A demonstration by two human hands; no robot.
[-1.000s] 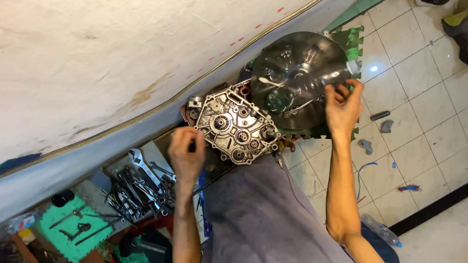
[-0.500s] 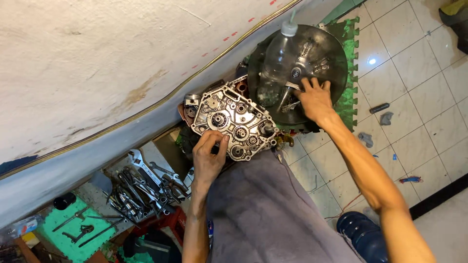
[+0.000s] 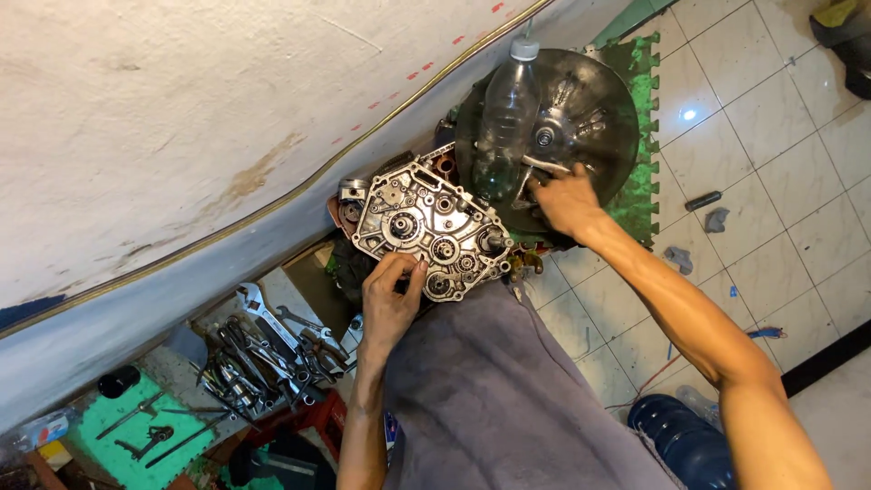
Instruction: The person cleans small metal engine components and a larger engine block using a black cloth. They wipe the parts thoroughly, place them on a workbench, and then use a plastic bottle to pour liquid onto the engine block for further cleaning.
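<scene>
A silver engine crankcase half (image 3: pixel 426 227) with gears and bearing holes lies face up in front of me. My left hand (image 3: pixel 390 298) pinches its near edge with thumb and fingertips. Beyond it stands a round dark metal basin (image 3: pixel 594 86) holding a clear plastic bottle (image 3: pixel 504 104) on its side, a white stick (image 3: pixel 547 165) and small metal parts. My right hand (image 3: pixel 564 198) reaches into the basin's near side, fingers curled down among those parts; what they grip is hidden.
A green foam mat (image 3: pixel 642 172) lies under the basin on the white tile floor (image 3: pixel 780 181). A heap of wrenches and pliers (image 3: pixel 263 349) lies at lower left, beside another green mat (image 3: pixel 136 426). Grey cloth (image 3: pixel 490 390) covers my lap. A concrete wall (image 3: pixel 181 118) runs along the left.
My right hand let go of the bottle, which now lies in the basin, and moved to the parts at the basin's near side. My left hand shifted from beside the crankcase onto its near edge.
</scene>
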